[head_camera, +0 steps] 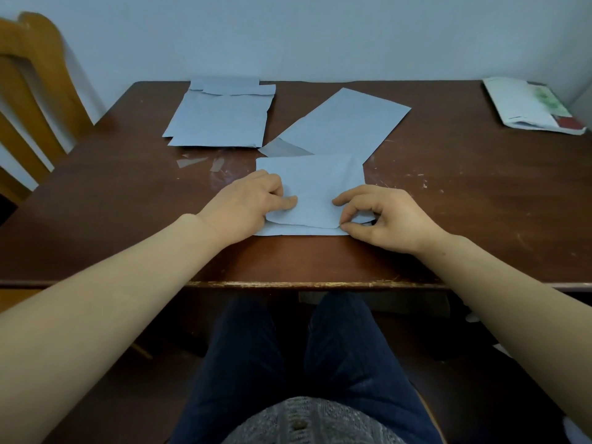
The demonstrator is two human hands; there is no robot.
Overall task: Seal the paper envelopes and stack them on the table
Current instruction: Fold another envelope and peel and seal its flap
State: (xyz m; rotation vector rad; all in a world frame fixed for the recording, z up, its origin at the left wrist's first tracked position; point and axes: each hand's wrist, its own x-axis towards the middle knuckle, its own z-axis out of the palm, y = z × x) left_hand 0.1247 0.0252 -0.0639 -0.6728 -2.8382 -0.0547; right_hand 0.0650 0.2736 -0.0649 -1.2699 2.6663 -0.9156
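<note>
A pale blue paper envelope (pixel 315 184) lies on the brown table (pixel 448 193) in front of me, its flap folded over at the near end. My left hand (pixel 253 200) holds the envelope's left side, thumb on top of the flap. My right hand (pixel 384 219) pinches the flap's right corner between thumb and forefinger. Behind it a second envelope (pixel 339 123) lies at an angle, partly under the first. A stack of envelopes (pixel 221 116) with flaps at the far end sits at the back left.
A wooden chair (pixel 28 100) stands at the table's left. A white packet with green and red print (pixel 531 107) lies at the back right corner. Clear strips (pixel 192 162) lie on the table near the stack. A wall runs behind the table.
</note>
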